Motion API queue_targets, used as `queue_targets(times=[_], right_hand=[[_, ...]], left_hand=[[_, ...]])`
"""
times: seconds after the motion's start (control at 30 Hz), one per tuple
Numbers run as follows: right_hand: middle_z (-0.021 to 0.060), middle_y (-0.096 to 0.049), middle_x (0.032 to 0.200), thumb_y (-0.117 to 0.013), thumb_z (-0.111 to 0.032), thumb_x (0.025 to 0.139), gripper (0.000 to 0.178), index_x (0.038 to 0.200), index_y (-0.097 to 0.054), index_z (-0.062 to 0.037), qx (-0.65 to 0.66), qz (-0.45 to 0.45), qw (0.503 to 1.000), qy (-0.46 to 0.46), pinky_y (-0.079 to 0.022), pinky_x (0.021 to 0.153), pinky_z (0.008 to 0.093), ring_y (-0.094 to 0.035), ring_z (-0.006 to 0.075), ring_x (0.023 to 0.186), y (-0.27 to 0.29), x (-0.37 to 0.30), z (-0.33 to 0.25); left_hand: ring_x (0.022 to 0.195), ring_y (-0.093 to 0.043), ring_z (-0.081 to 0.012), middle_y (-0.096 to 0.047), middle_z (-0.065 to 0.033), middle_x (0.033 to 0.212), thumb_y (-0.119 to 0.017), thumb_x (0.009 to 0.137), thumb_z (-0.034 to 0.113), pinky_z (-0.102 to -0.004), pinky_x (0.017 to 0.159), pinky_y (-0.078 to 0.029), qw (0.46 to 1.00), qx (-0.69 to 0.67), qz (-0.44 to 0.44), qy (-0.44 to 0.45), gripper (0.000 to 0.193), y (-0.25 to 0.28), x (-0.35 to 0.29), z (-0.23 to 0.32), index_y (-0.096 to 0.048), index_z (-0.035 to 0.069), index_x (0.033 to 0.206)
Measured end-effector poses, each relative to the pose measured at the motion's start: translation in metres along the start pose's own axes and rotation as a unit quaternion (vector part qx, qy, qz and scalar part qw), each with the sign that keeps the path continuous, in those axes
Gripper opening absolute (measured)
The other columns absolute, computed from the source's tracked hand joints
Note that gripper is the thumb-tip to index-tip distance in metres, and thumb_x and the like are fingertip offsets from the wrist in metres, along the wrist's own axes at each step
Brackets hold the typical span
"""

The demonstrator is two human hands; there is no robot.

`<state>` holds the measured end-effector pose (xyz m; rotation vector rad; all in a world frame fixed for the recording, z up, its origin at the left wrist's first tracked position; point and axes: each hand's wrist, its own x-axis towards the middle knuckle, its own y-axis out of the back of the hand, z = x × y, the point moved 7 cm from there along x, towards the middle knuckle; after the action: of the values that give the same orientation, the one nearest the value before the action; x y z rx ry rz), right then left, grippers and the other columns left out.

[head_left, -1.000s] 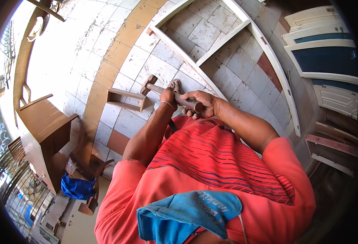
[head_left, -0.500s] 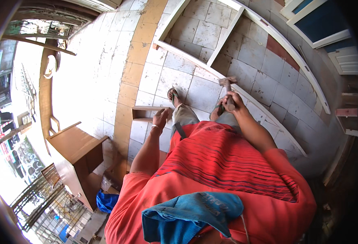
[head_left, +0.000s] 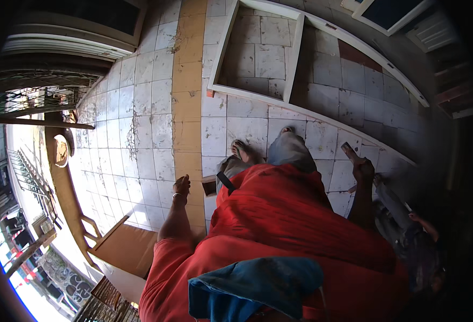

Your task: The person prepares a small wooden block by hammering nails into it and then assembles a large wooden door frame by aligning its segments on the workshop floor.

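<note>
My right hand (head_left: 363, 168) is wrapped round a hammer (head_left: 349, 152), held out to the right of my body, above the tiled floor. Part of its handle is hidden by my fingers. On the other side, my left hand (head_left: 182, 185) hangs low with curled fingers over the yellow tile strip. Whether anything small is inside it cannot be seen. A small brown wooden box-like piece (head_left: 209, 187) lies by my left leg, apart from that hand. Ahead of my feet a large white wooden frame (head_left: 293, 59) with a crossbar lies on the floor.
Another person (head_left: 408, 225) is close at the right, in shadow. A brown wooden cabinet (head_left: 126, 248) stands at the lower left. Shutters and a metal grille line the far left. White-framed dark panels (head_left: 389, 13) lean at the far right.
My right hand has swung outward to the right with the hammer. My left hand has moved left, away from the small wooden piece. My feet have shifted, and the other person has come into view.
</note>
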<state>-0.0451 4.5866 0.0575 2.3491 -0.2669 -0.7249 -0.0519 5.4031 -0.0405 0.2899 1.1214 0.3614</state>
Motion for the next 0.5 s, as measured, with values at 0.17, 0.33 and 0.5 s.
queue_targets(times=[0.17, 0.33, 0.5], right_hand=[[0.0193, -0.066, 0.077, -0.046, -0.031, 0.085, 0.035, 0.077, -0.067, -0.0042, -0.370, 0.143, 0.918, -0.021, -0.054, 0.072, 0.0450, -0.065, 0.0371, 0.076, -0.039, -0.035, -0.020], [0.0132, -0.065, 0.071, -0.056, -0.020, 0.079, 0.018, 0.068, -0.062, -0.0076, -0.430, 0.233, 0.871, -0.035, -0.054, 0.062, 0.0406, -0.065, 0.0290, 0.067, -0.125, -0.041, -0.059], [0.0131, -0.066, 0.071, -0.058, -0.020, 0.081, 0.018, 0.069, -0.064, -0.0073, -0.463, 0.139, 0.873, -0.069, -0.055, 0.060, 0.0395, -0.067, 0.0288, 0.070, -0.188, -0.041, -0.093]], left_hand=[[0.059, -0.050, -0.0068, -0.061, 0.0013, 0.074, -0.064, 0.088, 0.038, -0.0235, 0.048, -0.037, 0.993, 0.017, 0.021, -0.118, 0.031, 0.052, 0.085, 0.174, -0.068, 0.010, 0.100], [0.091, -0.062, -0.0144, -0.067, -0.0050, 0.102, -0.063, 0.089, 0.038, -0.0323, 0.075, -0.047, 0.965, 0.060, -0.039, -0.251, 0.048, 0.057, 0.091, 0.356, -0.056, 0.010, 0.128], [0.090, -0.063, -0.0154, -0.068, -0.0057, 0.102, -0.063, 0.091, 0.033, -0.0319, 0.075, -0.048, 0.959, 0.148, -0.095, -0.220, 0.048, 0.090, 0.119, 0.370, -0.053, 0.008, 0.130]])
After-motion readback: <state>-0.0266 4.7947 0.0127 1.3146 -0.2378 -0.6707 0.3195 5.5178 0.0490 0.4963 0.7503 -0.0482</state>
